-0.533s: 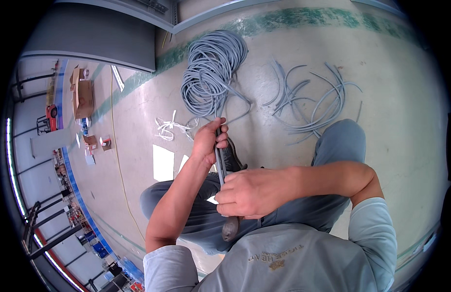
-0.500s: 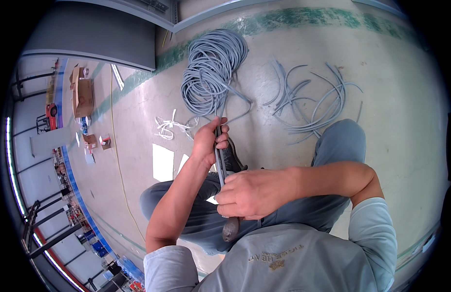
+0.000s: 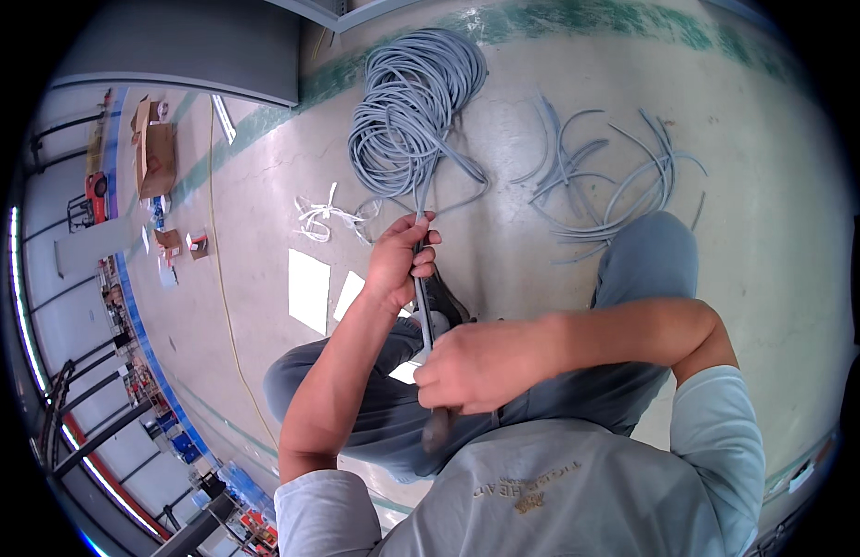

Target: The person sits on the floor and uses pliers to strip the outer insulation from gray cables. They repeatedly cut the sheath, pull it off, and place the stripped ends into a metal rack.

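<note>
A length of grey cable runs from the coil on the floor through my left hand and down to my right hand. My left hand is closed round the cable, thumb uppermost. My right hand, slightly smeared by motion, is closed on the near part of this stretch, in front of my lap. Below its fist sticks out a brown, rounded end, blurred; its kind cannot be made out. The large grey cable coil lies beyond my left hand.
Loose cut cable pieces lie on the floor to the right. White ties or strips and white sheets lie to the left. Cardboard boxes stand farther left, and a grey cabinet at the far left. My knees flank the work.
My right hand has shifted slightly, with the brown end below it now blurred. My left hand stays closed on the cable. The floor scene sits a little higher in view.
</note>
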Demonstrator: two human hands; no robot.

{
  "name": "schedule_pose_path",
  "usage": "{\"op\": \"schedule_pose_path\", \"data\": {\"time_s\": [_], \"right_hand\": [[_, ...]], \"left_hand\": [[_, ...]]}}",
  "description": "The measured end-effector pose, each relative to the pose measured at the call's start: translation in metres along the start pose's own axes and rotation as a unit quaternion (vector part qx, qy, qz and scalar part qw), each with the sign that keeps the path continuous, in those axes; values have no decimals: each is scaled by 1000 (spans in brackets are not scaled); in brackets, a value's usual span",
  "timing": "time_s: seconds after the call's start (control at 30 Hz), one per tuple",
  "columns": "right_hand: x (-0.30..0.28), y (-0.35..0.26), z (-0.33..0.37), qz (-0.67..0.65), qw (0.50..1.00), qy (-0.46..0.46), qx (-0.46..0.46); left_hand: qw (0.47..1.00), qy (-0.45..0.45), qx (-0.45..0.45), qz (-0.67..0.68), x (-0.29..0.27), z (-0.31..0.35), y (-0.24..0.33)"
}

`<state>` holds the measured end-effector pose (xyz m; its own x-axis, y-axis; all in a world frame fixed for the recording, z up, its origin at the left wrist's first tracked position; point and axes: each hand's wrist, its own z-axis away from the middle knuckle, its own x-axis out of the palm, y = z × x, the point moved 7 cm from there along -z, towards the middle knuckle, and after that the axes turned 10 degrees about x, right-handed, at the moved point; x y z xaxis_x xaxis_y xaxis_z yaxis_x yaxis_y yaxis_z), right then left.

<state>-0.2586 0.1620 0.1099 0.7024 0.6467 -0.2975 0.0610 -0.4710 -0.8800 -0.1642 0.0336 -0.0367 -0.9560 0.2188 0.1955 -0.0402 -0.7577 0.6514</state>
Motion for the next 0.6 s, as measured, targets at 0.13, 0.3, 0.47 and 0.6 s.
{"op": "schedule_pose_path", "data": {"time_s": [0.13,0.3,0.47,0.6], "right_hand": [[-30,55,-5,-217,966,28,137],[-42,204,55,-365,786,167,470],[-10,233,73,-172,806,36,566],[-30,223,51,-56,847,68,525]], "left_hand": [[996,53,48,-52,-24,1,1],[991,67,46,-109,-23,12,8],[992,69,50,-88,-29,15,6],[994,35,54,-88,-19,11,6]]}}
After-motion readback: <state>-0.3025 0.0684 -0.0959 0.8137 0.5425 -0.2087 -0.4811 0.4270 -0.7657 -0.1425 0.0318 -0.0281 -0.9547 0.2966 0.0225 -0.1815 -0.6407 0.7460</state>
